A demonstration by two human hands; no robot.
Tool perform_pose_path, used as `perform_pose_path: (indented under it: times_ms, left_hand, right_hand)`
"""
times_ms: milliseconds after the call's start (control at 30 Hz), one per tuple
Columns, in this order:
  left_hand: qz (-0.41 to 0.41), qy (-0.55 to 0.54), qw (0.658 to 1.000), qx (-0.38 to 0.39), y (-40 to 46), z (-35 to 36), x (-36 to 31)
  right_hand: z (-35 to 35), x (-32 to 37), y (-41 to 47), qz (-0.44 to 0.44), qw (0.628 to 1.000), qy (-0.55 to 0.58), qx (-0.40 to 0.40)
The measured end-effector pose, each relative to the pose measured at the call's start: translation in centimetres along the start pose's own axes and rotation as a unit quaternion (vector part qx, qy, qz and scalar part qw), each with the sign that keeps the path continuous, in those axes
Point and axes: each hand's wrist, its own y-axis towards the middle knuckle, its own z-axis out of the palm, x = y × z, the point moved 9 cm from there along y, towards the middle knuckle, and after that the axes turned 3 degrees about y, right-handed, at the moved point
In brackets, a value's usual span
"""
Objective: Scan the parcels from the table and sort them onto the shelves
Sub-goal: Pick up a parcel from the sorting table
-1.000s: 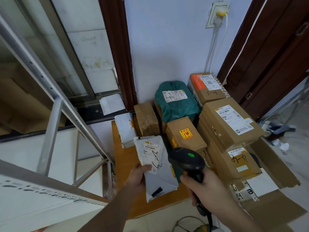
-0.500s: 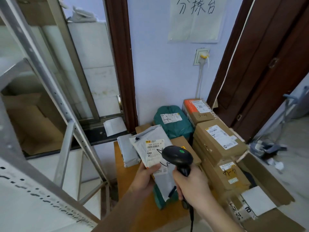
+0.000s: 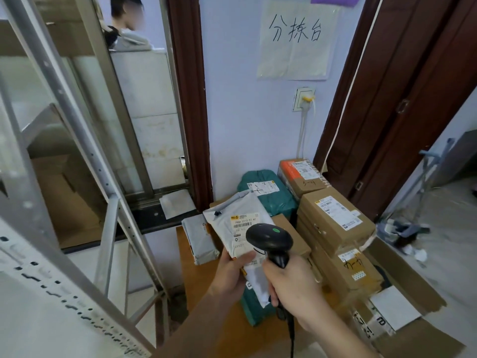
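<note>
Grey parcel (image 3: pixel 233 215) pinched in left hand (image 3: pixel 232 273), label just beyond black scanner (image 3: pixel 269 237) gripped by right hand (image 3: pixel 291 282).

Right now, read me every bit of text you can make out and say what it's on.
"分拣台": paper sign on the wall.
"F86A 0910 P2 A2" and "C910": label of the grey mailer in the left hand.
Handwritten marks on the cardboard boxes: not clearly legible.
Other shipping labels: too small to read.

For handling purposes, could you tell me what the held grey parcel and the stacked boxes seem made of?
Grey parcel: apparently soft plastic mailer film, slightly glossy, wrinkled and bending in the left hand. Stacked boxes: brown corrugated cardboard by the look, matte, with taped seams and paper labels.
</note>
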Motion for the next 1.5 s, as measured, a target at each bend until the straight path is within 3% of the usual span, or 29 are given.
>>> perform_pose_path:
  times_ms: [367, 633, 833, 1067, 1500]
  left_hand:
    - [-0.025, -0.008, 0.999, 0.024, -2.1, -1.4, -1.1]
    - [0.027, -0.006, 0.999, 0.018, -5.9, -3.9, -2.6]
    - [0.105, -0.009, 0.993, -0.050, -11.8, -6.3, -4.5]
    - [0.192, -0.042, 0.969, -0.148, -24.1, -9.2, -4.7]
    - [0.343, -0.016, 0.880, -0.329, -46.7, -22.0, -14.7]
  right_hand:
    - [1.4, 0.9, -2.1, 0.000, 0.999, 0.008, -0.038]
    - [3.6, 1.8, -4.8, -0.031, 0.998, -0.038, 0.041]
    - [5.6, 1.7, -8.0, -0.112, 0.977, -0.115, 0.138]
    - [9.0, 2.4, -13.6, -0.174, 0.943, -0.103, 0.265]
    - [25.9, 9.0, -27.4, -0.227, 0.859, -0.139, 0.438]
